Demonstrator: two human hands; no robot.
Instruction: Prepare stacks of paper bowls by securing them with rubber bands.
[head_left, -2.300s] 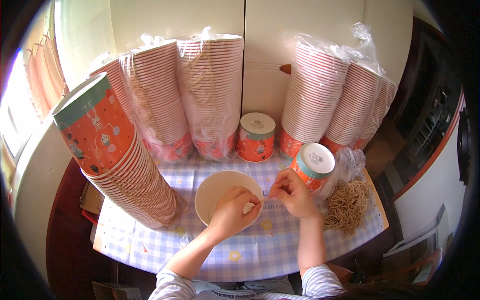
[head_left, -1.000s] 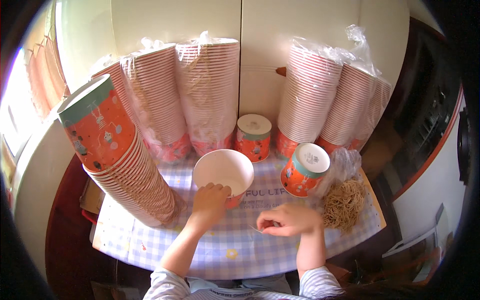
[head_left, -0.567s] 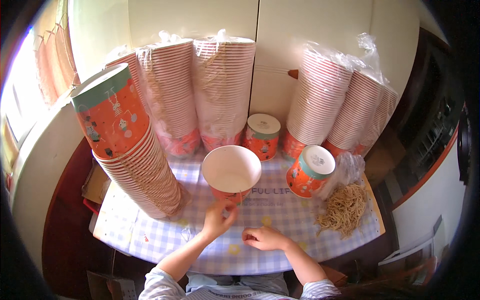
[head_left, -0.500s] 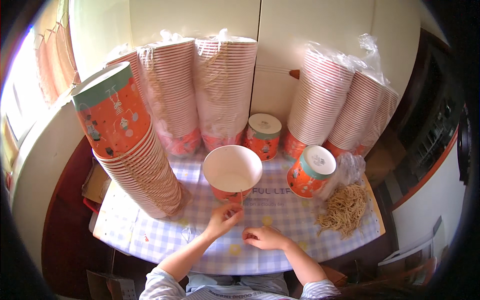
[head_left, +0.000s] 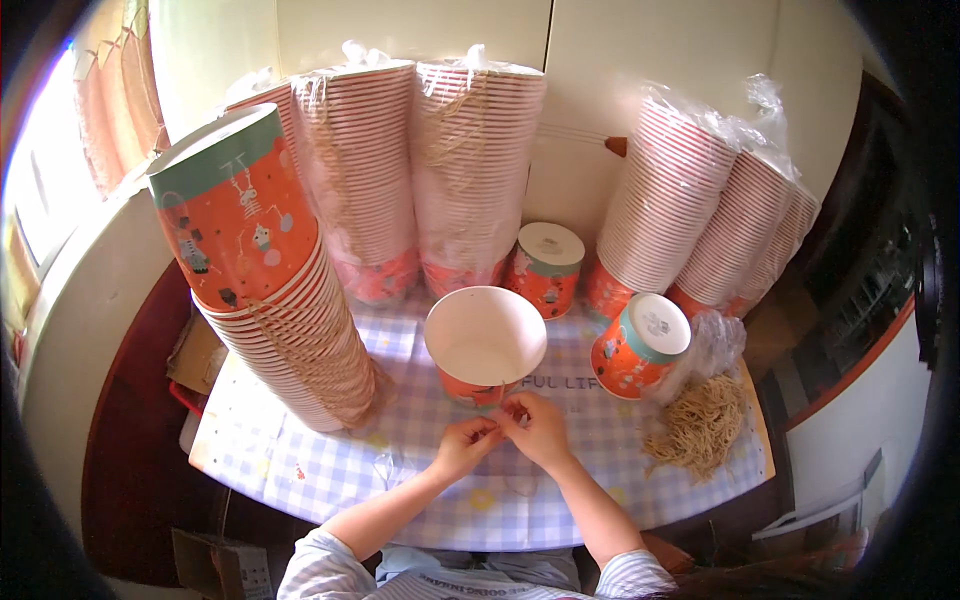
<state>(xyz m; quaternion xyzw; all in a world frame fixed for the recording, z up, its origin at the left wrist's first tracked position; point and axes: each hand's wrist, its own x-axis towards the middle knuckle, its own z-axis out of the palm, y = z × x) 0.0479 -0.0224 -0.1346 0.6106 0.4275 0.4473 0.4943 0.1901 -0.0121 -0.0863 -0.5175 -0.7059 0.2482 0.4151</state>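
A white-lined orange paper bucket point(head_left: 485, 335) stands upright in front of me, its mouth tipped slightly my way. At its near rim a thin beige string point(head_left: 503, 392) hangs down to my fingers. My left hand point(head_left: 467, 446) is closed in a pinch just below the bucket. Against its fingertips my right hand point(head_left: 533, 428) is pinched too, at the string's lower part. The string's end between the fingers is too small to make out. To the right, a loose pile of beige strings point(head_left: 700, 425) lies on the checked tablecloth point(head_left: 420, 500).
A tall leaning stack of nested buckets point(head_left: 285, 340) rises at the left. Plastic-wrapped bucket stacks point(head_left: 478, 170) line the back, with more wrapped stacks point(head_left: 665, 195) at the right. Two upturned buckets, one orange-green point(head_left: 545, 280) and another point(head_left: 640, 350), stand beyond my hands. Crumpled clear plastic point(head_left: 708, 350) lies by the strings.
My right hand has moved up and left from the tablecloth to meet my left hand at the string. The whole view has shifted slightly.
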